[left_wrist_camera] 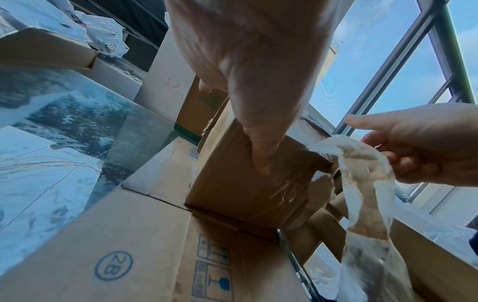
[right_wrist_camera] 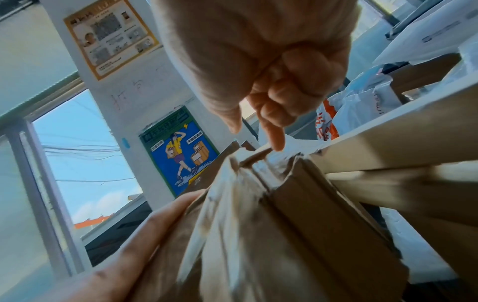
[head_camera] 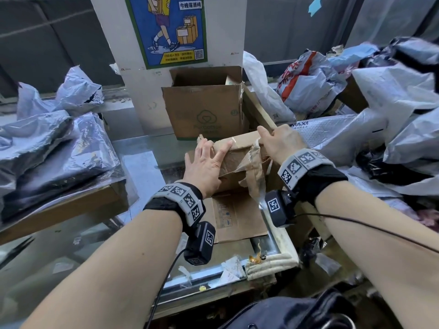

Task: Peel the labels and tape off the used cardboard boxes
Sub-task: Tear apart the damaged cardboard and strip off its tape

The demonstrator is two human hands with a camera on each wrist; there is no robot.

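A small brown cardboard box (head_camera: pixel 237 162) stands on flattened cardboard in the middle of the glass counter. My left hand (head_camera: pixel 210 160) presses on its left side and top with straight, spread fingers (left_wrist_camera: pixel 258 159). At the box's upper right edge, my right hand (head_camera: pixel 270 138) pinches a strip of clear tape (head_camera: pixel 255 172) between thumb and curled fingers. The tape (left_wrist_camera: pixel 367 194) carries torn brown paper and hangs in a loose loop, partly peeled from the box (left_wrist_camera: pixel 243 183). The right wrist view shows my right hand (right_wrist_camera: pixel 271 126) gripping the tape (right_wrist_camera: pixel 287 147) where it leaves the box corner (right_wrist_camera: pixel 323 214).
A larger open box (head_camera: pixel 206 110) stands just behind, against a white pillar with a blue poster (head_camera: pixel 171 29). Flattened cardboard (head_camera: pixel 235 217) lies under the small box. Grey plastic mailer bags pile up at the left (head_camera: pixel 54 138) and right (head_camera: pixel 392 103). A black bag (head_camera: pixel 285 312) sits below.
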